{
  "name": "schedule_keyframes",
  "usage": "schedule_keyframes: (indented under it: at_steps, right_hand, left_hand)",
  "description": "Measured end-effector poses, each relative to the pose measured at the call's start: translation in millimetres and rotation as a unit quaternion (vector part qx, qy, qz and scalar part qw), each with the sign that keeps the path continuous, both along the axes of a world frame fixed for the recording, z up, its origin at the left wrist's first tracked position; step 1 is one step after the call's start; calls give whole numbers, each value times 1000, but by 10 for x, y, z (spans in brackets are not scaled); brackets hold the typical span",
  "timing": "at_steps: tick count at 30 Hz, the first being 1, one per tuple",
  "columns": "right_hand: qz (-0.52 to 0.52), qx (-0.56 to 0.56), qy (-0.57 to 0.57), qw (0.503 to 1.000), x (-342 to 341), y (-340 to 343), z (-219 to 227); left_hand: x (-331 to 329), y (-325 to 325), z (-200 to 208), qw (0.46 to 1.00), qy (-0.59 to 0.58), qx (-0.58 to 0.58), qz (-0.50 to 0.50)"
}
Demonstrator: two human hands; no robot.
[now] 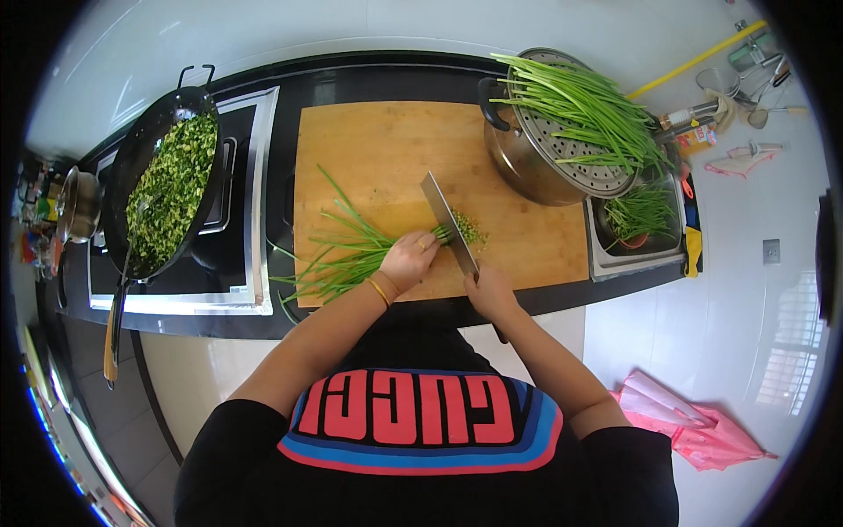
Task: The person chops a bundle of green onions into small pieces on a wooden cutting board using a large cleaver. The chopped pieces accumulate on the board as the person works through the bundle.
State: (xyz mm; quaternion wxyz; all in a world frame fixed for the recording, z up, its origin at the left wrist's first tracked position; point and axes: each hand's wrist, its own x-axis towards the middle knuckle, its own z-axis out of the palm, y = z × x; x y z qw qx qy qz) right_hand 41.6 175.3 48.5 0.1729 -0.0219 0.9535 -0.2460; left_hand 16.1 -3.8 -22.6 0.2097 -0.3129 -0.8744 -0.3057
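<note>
A bunch of long green chives [349,255] lies across the wooden cutting board [386,140], its leafy ends fanned out to the left. My left hand [409,262] is closed around the bunch near its right end. In my right hand [492,294] is a cleaver [449,220], gripped by the handle. Its broad blade slants over the board, right beside the cut end of the bunch and my left fingers. Small chopped bits [471,228] are scattered just right of the blade. Whether the blade's edge touches the board, I cannot tell.
On the left, a black wok [112,198] of chopped green filling sits on the stove. A large steel pot [518,167] stands at the board's back right corner, more chives [580,105] piled on its perforated steamer tray. Beyond it, a sink [606,262] contains more greens.
</note>
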Motion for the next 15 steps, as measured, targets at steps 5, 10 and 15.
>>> schedule_keyframes:
  at_steps: [5,10,15]
  right_hand:
    - [-21,15,-21,999,-112,-105,19]
    - [-16,-39,-69,997,-95,-3,40]
    - [-53,-64,-34,996,100,179,26]
  left_hand:
    - [0,21,-9,1000,12,5,-2]
    - [-20,13,-19,1000,20,14,-6]
    - [-13,17,-3,999,27,18,-5]
